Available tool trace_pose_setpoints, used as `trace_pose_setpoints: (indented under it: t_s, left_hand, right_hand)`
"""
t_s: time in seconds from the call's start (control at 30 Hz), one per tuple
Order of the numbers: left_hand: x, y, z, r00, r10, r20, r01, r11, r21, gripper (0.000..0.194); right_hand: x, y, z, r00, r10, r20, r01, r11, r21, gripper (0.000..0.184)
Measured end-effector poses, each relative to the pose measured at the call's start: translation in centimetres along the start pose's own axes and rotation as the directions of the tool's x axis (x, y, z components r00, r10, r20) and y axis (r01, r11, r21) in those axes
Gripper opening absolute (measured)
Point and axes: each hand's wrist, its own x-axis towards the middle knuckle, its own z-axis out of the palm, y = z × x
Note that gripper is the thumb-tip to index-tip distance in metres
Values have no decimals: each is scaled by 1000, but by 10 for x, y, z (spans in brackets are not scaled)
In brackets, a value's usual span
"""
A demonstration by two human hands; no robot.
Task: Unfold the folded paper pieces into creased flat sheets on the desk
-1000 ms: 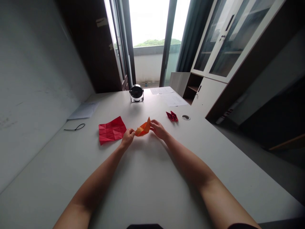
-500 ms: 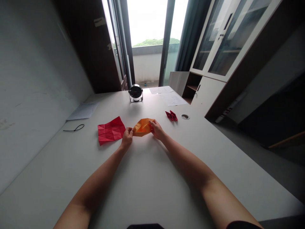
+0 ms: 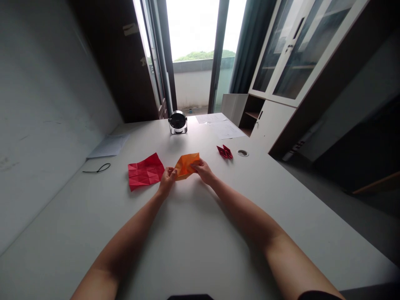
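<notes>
Between my two hands is a sheet of orange origami paper [image 3: 185, 164], creased and partly folded, its edges raised. My left hand [image 3: 168, 178] pinches its left corner with thumb and fingers. On the other side my right hand [image 3: 203, 170] grips the right part, thumb lying over the paper. Just left of my left hand lies a red sheet of paper [image 3: 145, 171], opened out and marked with a grid of creases. A small folded dark red paper piece [image 3: 225, 152] rests on the table to the right of my right hand.
On the white table [image 3: 193, 233] a round black device on a metal stand [image 3: 178, 121] stands at the back. Printed papers [image 3: 228, 128] lie back right, more paper [image 3: 108, 146] at left. A black cable tie [image 3: 99, 168] sits near the wall; a cable hole [image 3: 243, 153] is at right.
My right hand has shifted slightly left and inward over the orange paper. The paper's upper right corner now stands up beyond my fingers. The red pieces have not moved.
</notes>
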Motion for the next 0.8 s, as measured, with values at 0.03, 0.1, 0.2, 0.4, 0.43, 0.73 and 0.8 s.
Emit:
trace_pose_setpoints:
  t_s: [0.03,0.1,0.2,0.4,0.43,0.73,0.8]
  left_hand:
    - [-1,2,1,998,-44,39,45,998,-38,38]
    - [-2,5,2,990,-101,99,110,990,-85,49]
    - [-1,8,0,982,-102,161,122,986,-117,51]
    - [3,5,0,975,-114,191,157,960,-231,52]
    - [4,3,1,976,-119,184,157,966,-207,52]
    - [11,-16,-6,986,-100,133,120,981,-152,33]
    - [13,-18,-7,995,-74,69,86,976,-198,31]
  right_hand:
    - [-1,0,1,1000,-13,7,13,1000,-18,43]
    - [-3,0,4,999,-27,43,28,999,-39,41]
    - [-5,-1,8,997,-33,74,37,998,-55,39]
    - [-5,-6,7,999,-25,24,25,1000,-6,44]
    - [-5,-7,7,999,-21,28,21,1000,13,44]
    - [-2,-6,2,999,-29,-12,30,999,22,43]
    - [1,-6,-3,996,-60,-59,62,997,37,41]
